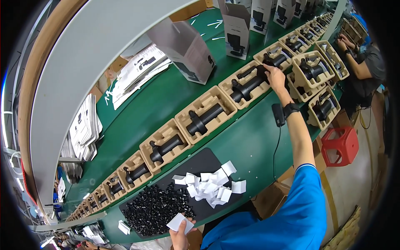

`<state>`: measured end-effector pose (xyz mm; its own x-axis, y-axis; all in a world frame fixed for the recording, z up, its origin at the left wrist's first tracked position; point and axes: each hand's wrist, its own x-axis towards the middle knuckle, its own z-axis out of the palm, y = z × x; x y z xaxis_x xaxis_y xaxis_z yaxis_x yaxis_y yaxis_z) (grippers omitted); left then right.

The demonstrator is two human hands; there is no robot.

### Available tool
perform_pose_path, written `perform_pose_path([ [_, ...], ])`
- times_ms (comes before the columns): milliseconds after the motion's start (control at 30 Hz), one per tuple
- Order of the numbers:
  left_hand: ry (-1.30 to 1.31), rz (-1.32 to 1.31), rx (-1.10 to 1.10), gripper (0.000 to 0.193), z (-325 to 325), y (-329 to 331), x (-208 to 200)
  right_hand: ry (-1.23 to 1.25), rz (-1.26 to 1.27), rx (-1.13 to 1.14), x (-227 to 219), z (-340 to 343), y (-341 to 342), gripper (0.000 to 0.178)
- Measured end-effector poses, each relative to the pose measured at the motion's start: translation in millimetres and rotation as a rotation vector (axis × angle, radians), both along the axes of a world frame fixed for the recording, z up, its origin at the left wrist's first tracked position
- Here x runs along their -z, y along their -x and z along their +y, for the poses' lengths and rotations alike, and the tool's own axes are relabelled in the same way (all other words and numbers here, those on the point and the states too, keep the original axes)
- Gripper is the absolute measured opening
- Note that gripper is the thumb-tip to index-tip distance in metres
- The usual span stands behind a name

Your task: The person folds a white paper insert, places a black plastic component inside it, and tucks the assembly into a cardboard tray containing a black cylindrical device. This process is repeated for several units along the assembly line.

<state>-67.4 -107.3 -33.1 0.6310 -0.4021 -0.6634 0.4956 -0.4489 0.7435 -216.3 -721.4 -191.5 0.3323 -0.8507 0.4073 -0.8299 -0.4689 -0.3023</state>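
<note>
Low in the picture, my left hand point(180, 239) grips a small folded white paper point(178, 222) between thumb and fingers. My right hand point(276, 79) reaches up over a tan moulded pulp tray point(223, 86). Its fingertips are closed on a dark black part point(261, 73) at the tray's far right end; the part's exact kind is unclear. In the same tray lies a black cylindrical fitting point(246, 90) with a side collar. A nearer pulp tray point(178, 121) holds a similar black fitting point(204, 119).
A black mat point(207, 156) carries a heap of small black pieces point(156, 208) and loose white papers point(210, 185). Stacked trays point(313, 85) stand right of my forearm. Open cartons point(237, 33) and paper stacks point(137, 71) line the far side. A co-worker point(366, 62) handles a tray at right.
</note>
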Motion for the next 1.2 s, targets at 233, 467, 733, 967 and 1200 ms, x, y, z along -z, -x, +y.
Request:
perform_pose_path([
  [233,0.013,0.047,-0.132,0.042,-4.5,0.5,1.8,0.198,0.317,0.026,22.5,26.4,17.5,0.036],
  [467,0.0,0.051,-0.038,0.038,-1.4,-5.8,-0.9,0.073,-0.051,-0.382,-40.4,151.7,-28.6,0.038],
  [733,0.112,0.109,0.105,0.037,-2.5,-21.6,12.4,-0.678,0.349,-0.18,12.7,438.4,29.9,0.055],
  [967,0.152,0.107,0.16,0.035,12.5,-46.0,23.8,-0.805,0.368,-0.026,31.0,463.9,-3.1,0.051],
  [1200,0.181,0.062,0.12,0.036,20.6,-59.2,23.5,-0.44,0.29,-0.191,-7.2,422.4,15.7,0.009],
])
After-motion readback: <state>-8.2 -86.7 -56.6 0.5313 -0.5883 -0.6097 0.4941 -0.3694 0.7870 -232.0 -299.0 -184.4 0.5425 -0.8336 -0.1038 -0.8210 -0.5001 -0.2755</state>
